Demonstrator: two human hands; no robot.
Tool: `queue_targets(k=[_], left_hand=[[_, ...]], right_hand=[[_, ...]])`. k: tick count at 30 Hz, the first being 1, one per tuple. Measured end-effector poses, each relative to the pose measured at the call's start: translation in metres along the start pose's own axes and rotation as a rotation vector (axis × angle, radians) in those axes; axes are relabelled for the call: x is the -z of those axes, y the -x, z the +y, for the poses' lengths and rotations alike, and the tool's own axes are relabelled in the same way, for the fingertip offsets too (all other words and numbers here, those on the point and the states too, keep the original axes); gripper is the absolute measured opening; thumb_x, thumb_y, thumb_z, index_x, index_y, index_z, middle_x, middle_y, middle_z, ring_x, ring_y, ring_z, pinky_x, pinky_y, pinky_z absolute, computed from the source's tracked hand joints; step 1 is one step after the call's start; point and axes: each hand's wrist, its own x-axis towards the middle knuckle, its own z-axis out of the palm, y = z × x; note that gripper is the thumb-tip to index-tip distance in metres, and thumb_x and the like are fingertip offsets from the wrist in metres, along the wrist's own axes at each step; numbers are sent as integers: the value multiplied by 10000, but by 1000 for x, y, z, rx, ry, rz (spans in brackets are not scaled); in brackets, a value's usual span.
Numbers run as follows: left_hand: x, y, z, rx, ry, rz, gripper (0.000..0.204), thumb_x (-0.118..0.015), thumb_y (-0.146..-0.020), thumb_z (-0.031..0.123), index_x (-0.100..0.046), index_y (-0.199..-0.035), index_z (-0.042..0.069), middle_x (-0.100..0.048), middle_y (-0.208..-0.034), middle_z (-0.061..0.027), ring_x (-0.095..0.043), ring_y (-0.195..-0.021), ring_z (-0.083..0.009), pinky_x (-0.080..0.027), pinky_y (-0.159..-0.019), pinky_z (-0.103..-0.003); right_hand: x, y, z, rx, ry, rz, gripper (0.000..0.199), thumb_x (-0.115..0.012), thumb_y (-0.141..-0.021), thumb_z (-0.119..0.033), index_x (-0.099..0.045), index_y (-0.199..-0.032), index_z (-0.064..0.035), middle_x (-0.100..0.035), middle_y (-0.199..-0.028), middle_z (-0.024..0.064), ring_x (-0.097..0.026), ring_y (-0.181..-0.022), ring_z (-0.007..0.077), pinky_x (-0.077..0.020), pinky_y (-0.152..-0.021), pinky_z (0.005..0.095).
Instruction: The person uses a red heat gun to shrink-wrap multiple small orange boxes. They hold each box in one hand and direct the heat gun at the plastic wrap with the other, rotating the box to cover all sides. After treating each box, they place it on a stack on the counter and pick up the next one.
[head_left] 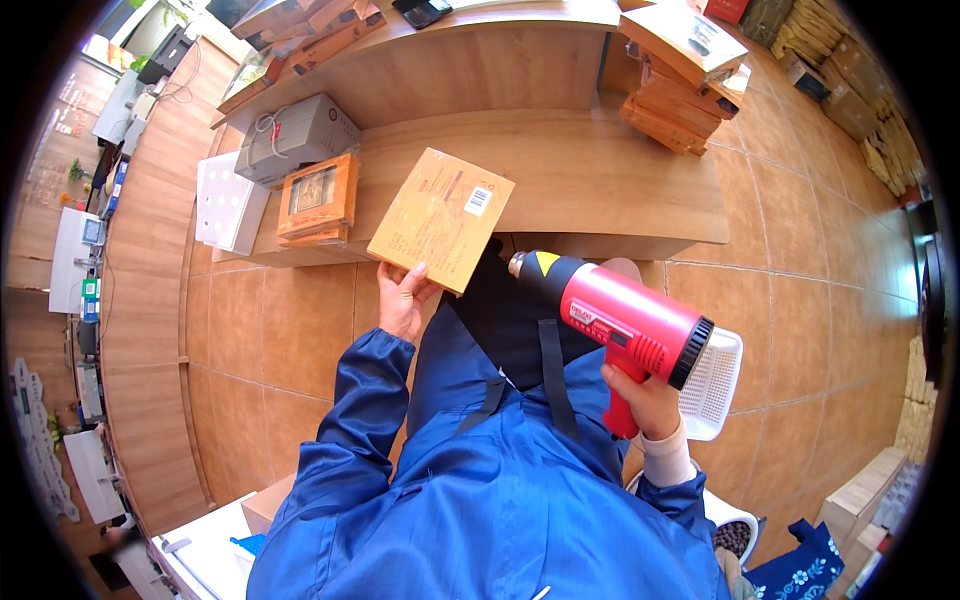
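My left hand [402,298] grips the lower left edge of a flat orange box [440,220], thumb on the face toward me. The box is tilted, and its printed side with a white barcode label shows. In my right hand [645,400] is a red heat gun [630,312] with a black rear cap and a dark front. Its metal nozzle points left toward the box, some distance from it. My fingers wrap round the handle; whether the trigger is pressed cannot be seen.
Ahead stands a wooden desk [540,150]. On it are stacked orange boxes [318,198], a grey carton [300,138] and a white box [228,205] at left. Another stack of orange boxes [675,105] is at far right. A white plastic basket [715,385] sits beyond my right hand.
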Motion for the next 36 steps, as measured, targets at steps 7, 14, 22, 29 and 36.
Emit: queue_targets(k=[7, 14, 22, 29, 36], left_hand=[[8, -25, -14, -980, -822, 39, 481, -620, -724, -15, -447, -1158, 99, -482, -1090, -101, -486, -1062, -264, -347, -947, -407], [3, -7, -52, -1235, -1517, -307, 399, -600, -695, 45, -567, -1075, 161, -487, -1036, -54, -444, -1134, -270, -267, -1002, -498], [20, -60, -37, -760, -1092, 23, 321, -582, -822, 218, -546, -1093, 50, -556, -1039, -95, -502, -1059, -281, -355, -934, -449], [18, -105, -55, 505, -255, -274, 422, -492, -910, 401, -534, -1172, 74, -630, -1038, -60, -614, -902, -108, -492, -772, -260], [8, -69, -41, 419, -74, -274, 314, -519, -912, 282, -506, -1111, 39, -621, -979, -62, -617, -874, -144, -524, -752, -302]], right_hand=[[5, -1, 6, -29, -44, 30, 302, -712, -748, -107, -582, -1007, -22, -606, -901, 48, -570, -804, 135, -471, -720, 283], [18, -3, 15, 62, 0, 146, 296, -675, -750, -66, -558, -1016, -7, -611, -869, 67, -586, -732, 138, -489, -637, 266], [22, 0, 15, -90, -49, 135, 305, -712, -742, -115, -580, -996, -12, -607, -886, 61, -585, -788, 155, -486, -699, 298], [7, 10, 18, -125, 53, 70, 315, -717, -741, -130, -578, -999, -18, -602, -883, 55, -576, -794, 150, -477, -713, 294], [1, 10, 16, -115, 76, -17, 280, -712, -748, -136, -589, -975, -27, -604, -881, 41, -572, -805, 140, -464, -742, 297]])
